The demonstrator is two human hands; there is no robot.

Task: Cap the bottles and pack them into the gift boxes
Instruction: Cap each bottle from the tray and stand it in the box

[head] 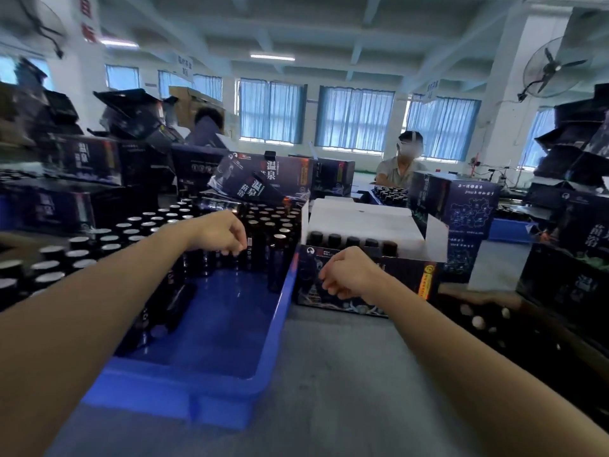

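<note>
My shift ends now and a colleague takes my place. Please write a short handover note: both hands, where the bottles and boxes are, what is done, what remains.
Left hand: fingers curled over the standing bottles in the blue crate; I cannot tell if it holds anything.
Right hand: curled in front of the open gift box; its grip is also unclear.
Done: five black-capped bottles sit in a row in the box's white insert.
Left: many bottles remain in the crate, and silver-topped bottles stand further left. The box is not yet closed.
</note>
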